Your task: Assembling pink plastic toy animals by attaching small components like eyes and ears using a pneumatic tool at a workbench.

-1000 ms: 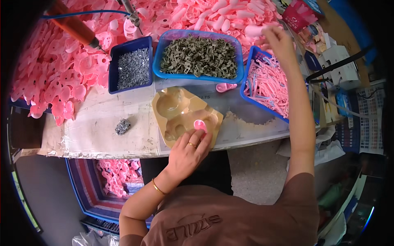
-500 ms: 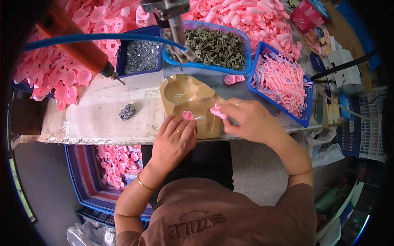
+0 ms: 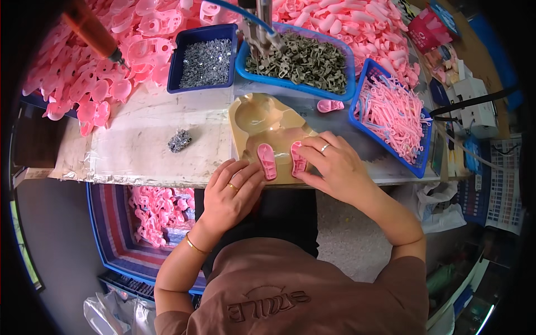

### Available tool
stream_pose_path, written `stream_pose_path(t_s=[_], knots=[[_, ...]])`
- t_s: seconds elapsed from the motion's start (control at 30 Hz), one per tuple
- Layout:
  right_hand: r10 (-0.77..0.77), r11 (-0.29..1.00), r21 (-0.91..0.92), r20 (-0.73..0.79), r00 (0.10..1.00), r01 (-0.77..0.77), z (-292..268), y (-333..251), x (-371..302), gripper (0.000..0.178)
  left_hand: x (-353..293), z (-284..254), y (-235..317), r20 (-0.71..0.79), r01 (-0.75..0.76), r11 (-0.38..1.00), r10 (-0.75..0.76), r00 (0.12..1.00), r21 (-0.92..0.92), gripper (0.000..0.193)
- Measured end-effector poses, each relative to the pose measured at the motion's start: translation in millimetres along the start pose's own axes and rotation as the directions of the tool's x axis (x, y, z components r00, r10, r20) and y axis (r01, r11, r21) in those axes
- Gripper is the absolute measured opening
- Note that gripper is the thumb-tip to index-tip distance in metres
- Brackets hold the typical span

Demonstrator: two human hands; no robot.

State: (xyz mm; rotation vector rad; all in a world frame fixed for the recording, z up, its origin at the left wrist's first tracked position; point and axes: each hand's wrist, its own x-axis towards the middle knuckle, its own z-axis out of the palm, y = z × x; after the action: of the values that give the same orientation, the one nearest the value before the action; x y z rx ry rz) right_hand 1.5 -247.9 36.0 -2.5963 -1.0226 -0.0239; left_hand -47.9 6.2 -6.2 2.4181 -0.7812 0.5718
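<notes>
A tan moulded fixture (image 3: 245, 125) lies on the worktable with two hollow pink plastic leg-shaped pieces in its lower part. The left piece (image 3: 267, 162) shows its ribbed inner side. My left hand (image 3: 234, 187) rests by its lower left edge, fingers stretched out and slightly bent. On the right, the other pink leg-shaped piece (image 3: 298, 158) lies between the thumb and fingers of my right hand (image 3: 338, 167), which partly cover it. Another small pink shell (image 3: 330, 105) sits apart, beyond the fixture.
Behind stand a dark blue tray of small screws (image 3: 204, 64), a blue tray of grey-green clips (image 3: 304, 61) and a blue basket of pink sticks (image 3: 391, 114). Pink parts (image 3: 106, 78) are heaped at back. An orange screwdriver (image 3: 92, 30) hangs above; a screw clump (image 3: 180, 140) lies left.
My right hand has brought a pink piece down into the fixture's right side. The left pink piece is now more exposed as my left hand shifted left and lower. The view has tilted slightly.
</notes>
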Motion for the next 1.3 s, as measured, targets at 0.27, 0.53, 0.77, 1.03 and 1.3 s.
stream_pose_path(t_s=[0.27,0.53,0.77,1.03,1.3], knots=[[-0.017,1.000,-0.014,0.009,1.000,0.017,4,-3,8,0.043,6,7,-3,0.067,0.050,0.998,-0.053,0.996,0.046,0.035],[0.062,0.992,0.107,0.035,0.997,-0.065,-23,-14,21,0.038,0,-6,-28,0.007,0.093,0.995,-0.093,0.996,0.039,0.037],[0.008,0.975,0.222,-0.025,1.000,-0.002,-20,-19,38,0.027,-14,-57,-230,-0.395,0.538,0.748,-0.393,0.830,0.388,0.035],[-0.071,0.971,0.233,0.059,0.996,0.056,-3,-28,40,0.022,7,-53,-293,-0.361,0.700,0.556,-0.604,0.711,0.449,0.040],[-0.070,0.969,0.242,0.083,0.994,0.048,1,-27,38,0.018,-23,-90,-278,-0.646,0.693,0.718,-0.561,0.518,-0.067,0.023]])
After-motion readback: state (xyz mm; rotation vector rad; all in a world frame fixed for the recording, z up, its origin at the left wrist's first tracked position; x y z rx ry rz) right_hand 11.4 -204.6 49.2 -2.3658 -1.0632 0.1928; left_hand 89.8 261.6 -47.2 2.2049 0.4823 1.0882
